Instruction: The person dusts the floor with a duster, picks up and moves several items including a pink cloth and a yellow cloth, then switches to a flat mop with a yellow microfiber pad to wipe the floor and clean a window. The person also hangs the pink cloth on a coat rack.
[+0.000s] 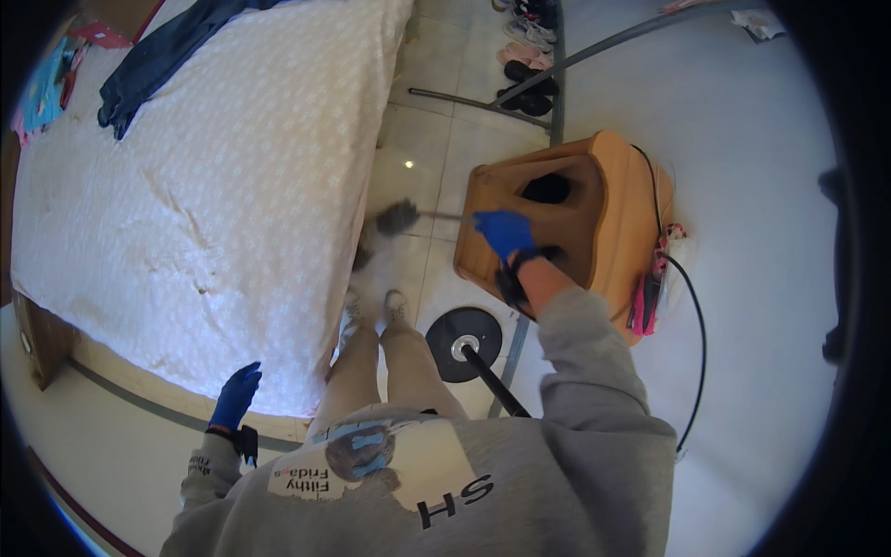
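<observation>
My right hand (pixel 504 232), in a blue glove, is closed around the thin handle of a duster (pixel 397 217). The duster's dark, fluffy head hangs over the tiled floor between the bed and a wooden nightstand (pixel 479 232). Part of the handle is hidden by the glove. The same hand is in front of the nightstand, which has a dark round opening in its top; whether they touch I cannot tell. My left hand (pixel 236 397), also gloved in blue, holds nothing. Its fingers are stretched out beside the near corner of the bed (pixel 251 186).
Dark clothing (pixel 172 58) lies across the bed's far side. A round black base (pixel 447 345) with a pole stands right of my feet. Several shoes (pixel 529 56) line the wall beyond a metal frame (pixel 492 105). A black cable (pixel 698 325) loops behind the nightstand.
</observation>
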`<state>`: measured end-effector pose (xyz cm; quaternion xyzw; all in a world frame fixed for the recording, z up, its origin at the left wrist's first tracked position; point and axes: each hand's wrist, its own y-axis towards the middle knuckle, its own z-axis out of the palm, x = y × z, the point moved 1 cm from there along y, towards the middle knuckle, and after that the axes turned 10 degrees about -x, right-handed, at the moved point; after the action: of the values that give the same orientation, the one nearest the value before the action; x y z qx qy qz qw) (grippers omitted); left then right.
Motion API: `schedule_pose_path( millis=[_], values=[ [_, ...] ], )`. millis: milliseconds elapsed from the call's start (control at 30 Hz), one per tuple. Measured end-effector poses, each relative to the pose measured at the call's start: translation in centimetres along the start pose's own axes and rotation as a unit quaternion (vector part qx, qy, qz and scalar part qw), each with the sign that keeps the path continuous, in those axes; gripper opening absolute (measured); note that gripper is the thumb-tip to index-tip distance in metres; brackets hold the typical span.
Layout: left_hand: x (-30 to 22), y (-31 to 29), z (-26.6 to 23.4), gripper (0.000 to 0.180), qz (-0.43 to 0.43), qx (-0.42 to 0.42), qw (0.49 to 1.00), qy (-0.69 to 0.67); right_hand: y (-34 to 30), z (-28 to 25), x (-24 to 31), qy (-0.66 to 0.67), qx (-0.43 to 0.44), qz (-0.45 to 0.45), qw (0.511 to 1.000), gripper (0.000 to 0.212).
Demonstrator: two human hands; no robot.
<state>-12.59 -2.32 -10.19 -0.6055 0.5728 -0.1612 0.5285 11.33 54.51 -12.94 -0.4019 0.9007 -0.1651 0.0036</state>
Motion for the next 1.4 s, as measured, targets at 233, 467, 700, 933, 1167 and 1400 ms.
schedule_pose_path(
  millis=[233,467,700,933,1167,1400],
  values=[
    [1.4,-1.6,-0.4,0.039,-0.057,-0.023,0.998,-0.013,10.0,-1.6,-4.5,0.092,-0.152,0.226,0.958,0.038],
    [0.8,-1.0,0.6,0.040,-0.036,0.003,0.999,-0.026,-0.3,-10.0,-5.0,0.065,-0.146,0.195,0.968,0.036],
    [-1.8,0.7,0.4,0.043,-0.025,0.040,0.999,0.014,-8.7,-6.7,-4.7,-0.062,-0.029,0.035,0.997,0.026],
    [-1.8,-0.1,-1.3,0.041,-0.025,0.002,1.000,0.013,1.0,-3.5,-8.4,-0.074,-0.072,0.145,0.984,0.025],
    [-0.2,-0.4,-2.5,0.039,-0.055,-0.013,0.998,-0.026,0.8,-6.8,-4.4,-0.034,-0.088,0.213,0.973,0.030],
    [-3.3,0.1,-1.9,0.039,-0.003,-0.025,0.999,-0.043,-4.6,-7.3,-1.5,-0.036,-0.079,-0.025,0.996,0.030]
  ],
)
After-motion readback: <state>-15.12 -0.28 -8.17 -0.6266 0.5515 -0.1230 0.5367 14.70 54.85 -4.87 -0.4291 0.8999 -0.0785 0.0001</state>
